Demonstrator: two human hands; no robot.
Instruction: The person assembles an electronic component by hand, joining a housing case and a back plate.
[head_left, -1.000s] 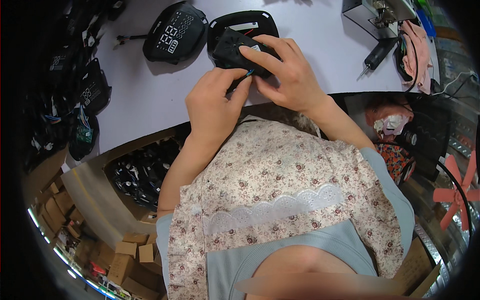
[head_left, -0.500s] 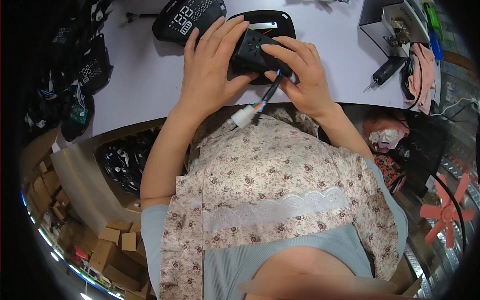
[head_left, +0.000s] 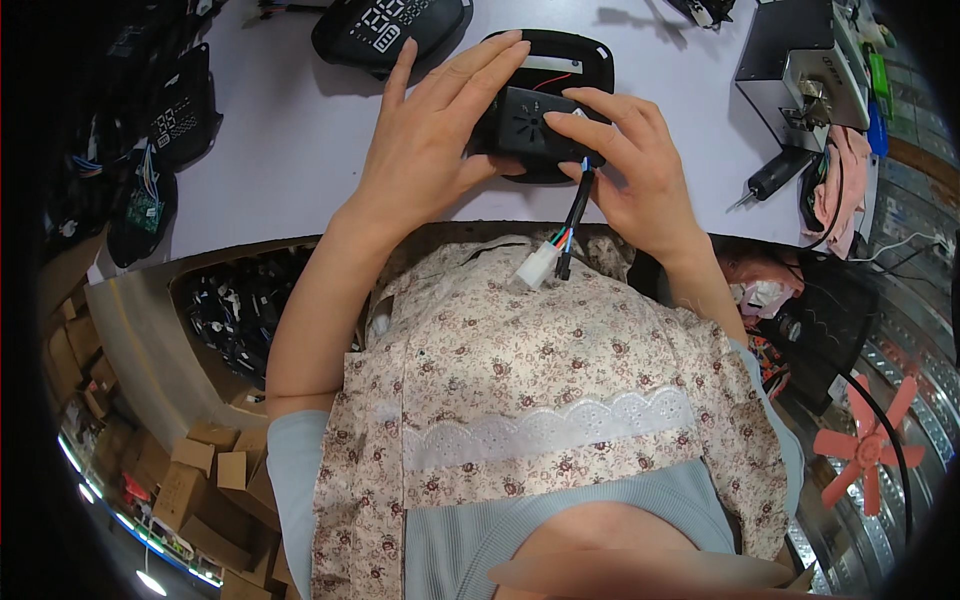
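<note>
the box [head_left: 525, 130] sits over the shell [head_left: 607, 75], under my hands. my left hand [head_left: 420, 130] is spread against its left end; my right [head_left: 640, 165] grips its right end, thumb to fingers. the cable [head_left: 577, 205] is out, its plug [head_left: 537, 267] unmated; the shell's far part is uncovered, so closing seems undone. a display [head_left: 390, 30] lies beyond.

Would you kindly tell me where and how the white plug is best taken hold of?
I would pinch the white plug by the sides of its blocky body, coming from the left. It slants down leftward, its wires entering at the upper right end, and a thin black plug sits close on its right.
</note>
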